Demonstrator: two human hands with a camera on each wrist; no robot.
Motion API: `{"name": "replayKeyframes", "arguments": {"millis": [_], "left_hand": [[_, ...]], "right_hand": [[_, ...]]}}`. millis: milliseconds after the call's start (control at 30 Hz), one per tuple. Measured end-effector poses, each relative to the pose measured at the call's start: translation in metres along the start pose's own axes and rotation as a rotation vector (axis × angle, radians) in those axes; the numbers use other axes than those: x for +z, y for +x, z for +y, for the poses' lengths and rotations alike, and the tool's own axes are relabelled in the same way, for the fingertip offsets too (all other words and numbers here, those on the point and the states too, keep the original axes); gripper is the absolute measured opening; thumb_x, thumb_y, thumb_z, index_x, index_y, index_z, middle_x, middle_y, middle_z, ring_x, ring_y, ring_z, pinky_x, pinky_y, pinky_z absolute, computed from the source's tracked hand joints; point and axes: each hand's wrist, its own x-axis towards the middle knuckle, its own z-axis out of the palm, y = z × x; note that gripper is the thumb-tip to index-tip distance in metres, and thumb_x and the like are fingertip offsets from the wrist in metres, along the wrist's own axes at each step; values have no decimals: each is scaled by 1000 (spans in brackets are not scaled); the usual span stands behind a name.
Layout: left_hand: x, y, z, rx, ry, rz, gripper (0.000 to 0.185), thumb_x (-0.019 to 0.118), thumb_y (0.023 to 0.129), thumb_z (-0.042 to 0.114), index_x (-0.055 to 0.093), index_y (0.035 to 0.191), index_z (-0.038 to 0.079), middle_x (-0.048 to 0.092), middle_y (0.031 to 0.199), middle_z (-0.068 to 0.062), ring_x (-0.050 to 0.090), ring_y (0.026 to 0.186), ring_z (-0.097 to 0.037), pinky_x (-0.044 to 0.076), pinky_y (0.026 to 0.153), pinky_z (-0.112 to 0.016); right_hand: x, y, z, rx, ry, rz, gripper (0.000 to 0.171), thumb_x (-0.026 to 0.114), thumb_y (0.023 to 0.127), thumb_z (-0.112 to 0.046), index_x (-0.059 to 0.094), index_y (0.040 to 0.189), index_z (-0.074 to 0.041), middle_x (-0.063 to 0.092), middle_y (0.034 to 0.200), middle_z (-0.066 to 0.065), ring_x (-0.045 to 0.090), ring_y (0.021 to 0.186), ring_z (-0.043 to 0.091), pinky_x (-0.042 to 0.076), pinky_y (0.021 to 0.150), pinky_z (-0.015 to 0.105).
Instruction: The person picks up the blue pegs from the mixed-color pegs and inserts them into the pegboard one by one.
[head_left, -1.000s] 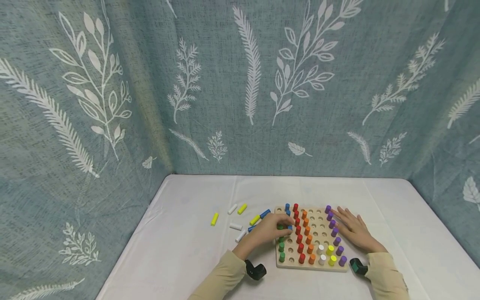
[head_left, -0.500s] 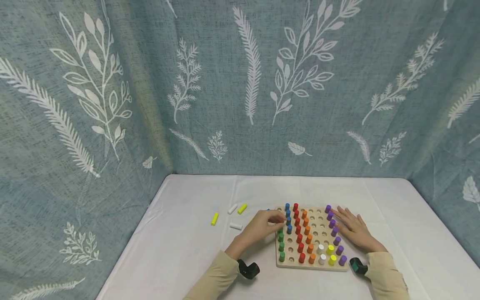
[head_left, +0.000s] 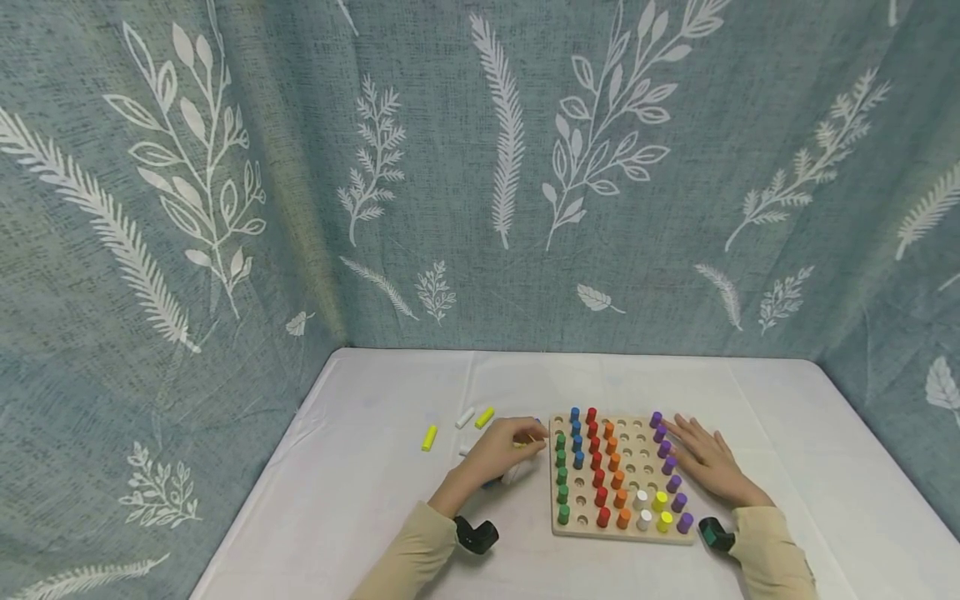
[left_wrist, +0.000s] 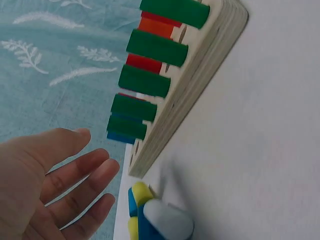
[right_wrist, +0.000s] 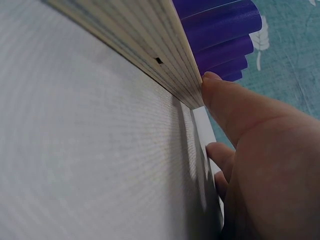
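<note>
A wooden peg board (head_left: 632, 455) lies on the white table, with columns of green (head_left: 561, 477), blue (head_left: 576, 438), red, orange and purple pegs (head_left: 668, 465) standing in it. My left hand (head_left: 501, 447) hovers just left of the board over loose pegs. In the left wrist view that hand (left_wrist: 60, 185) is empty, its fingers relaxed, above a yellow, a blue and a white peg (left_wrist: 167, 222). My right hand (head_left: 708, 467) lies flat against the board's right side. Its thumb (right_wrist: 225, 102) touches the board's edge (right_wrist: 150, 45).
More loose pegs lie to the left: a yellow one (head_left: 428, 437), a white one (head_left: 465, 417) and another yellow one (head_left: 484, 417). Leaf-patterned teal curtains (head_left: 480, 167) wall the table at the back and on both sides.
My left hand left a blue peg standing in the board's blue column and drew back left, off the board, to the loose pegs. The right hand stayed put.
</note>
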Motion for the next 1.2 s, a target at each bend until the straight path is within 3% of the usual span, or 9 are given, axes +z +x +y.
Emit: {"name": "replayKeyframes", "arguments": {"millis": [433, 567, 767, 1000, 1100, 1200], "left_hand": [[-18, -14, -12, -58, 71, -58, 15, 61, 90, 21, 68, 102, 15, 66, 97, 7, 60, 90, -6, 51, 85, -28], [-22, -17, -16, -18, 95, -101, 15, 62, 90, 19, 68, 101, 13, 67, 96, 6, 60, 91, -5, 50, 87, -29], [-32, -24, -18, 107, 196, -189, 17, 62, 89, 16, 68, 104, 10, 66, 101, 2, 59, 99, -13, 47, 89, -28], [-41, -32, -24, 221, 385, -197, 15, 67, 86, 19, 69, 100, 14, 63, 107, 2, 54, 104, -16, 44, 94, -31], [-44, -36, -26, 226, 420, -210, 20, 72, 81, 24, 69, 99, 16, 60, 111, 1, 51, 108, -18, 39, 101, -39], [-48, -40, -26, 189, 432, -233, 28, 76, 76, 29, 69, 101, 18, 57, 116, -1, 46, 113, -22, 34, 103, -48]], "right_hand": [[0, -1, 0, 6, 3, -5, 51, 47, 96, -32, 39, 140, -7, 23, 146, 29, 13, 134, 52, -2, 106, 66], [1, 0, 2, 2, 4, -5, 52, 47, 96, -31, 38, 140, -5, 23, 146, 29, 13, 134, 51, -2, 106, 65], [2, 1, 5, 0, 10, -8, 52, 47, 96, -30, 38, 140, -4, 22, 147, 28, 12, 134, 51, -4, 106, 65], [1, 2, 4, 5, -6, -9, 52, 47, 96, -32, 37, 141, -7, 22, 147, 28, 13, 134, 51, -3, 106, 65], [1, 2, 4, 5, -1, -9, 52, 47, 96, -32, 37, 141, -7, 22, 147, 28, 12, 134, 51, -3, 106, 65], [0, 2, 3, 5, 5, -10, 52, 47, 96, -31, 37, 141, -7, 22, 147, 28, 12, 134, 51, -3, 106, 65]]}}
